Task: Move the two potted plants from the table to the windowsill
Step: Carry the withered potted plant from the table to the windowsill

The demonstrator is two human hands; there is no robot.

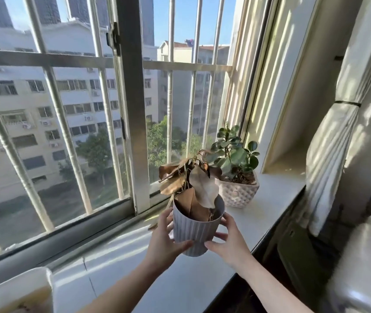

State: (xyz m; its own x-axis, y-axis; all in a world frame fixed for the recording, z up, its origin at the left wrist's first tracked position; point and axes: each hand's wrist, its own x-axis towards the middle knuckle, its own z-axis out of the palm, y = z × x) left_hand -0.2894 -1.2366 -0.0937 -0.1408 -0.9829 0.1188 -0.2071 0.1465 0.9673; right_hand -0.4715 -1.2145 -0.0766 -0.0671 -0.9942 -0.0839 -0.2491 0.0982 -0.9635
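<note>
Both hands clasp a pale grey ribbed plastic pot [194, 229] filled with dry, curled brown leaves [193, 186]. The left hand [164, 240] wraps its side nearest the window glass, thumb across the lower front and fingers curled behind; the right hand [229, 238] presses the opposite side, thumb low on the front and fingers spread along the wall. The ribbed pot is over the white windowsill [270, 199]; whether its base touches the sill or hangs just above it cannot be told. Just beyond the ribbed pot, toward the window's corner, a white dimpled ceramic pot [237, 194] with a green round-leaved plant [232, 152] stands on the sill, apart from the ribbed pot though the brown leaves overlap it in view. A tied pale curtain [336, 141] hangs far past the ribbed pot's right-hand side.
</note>
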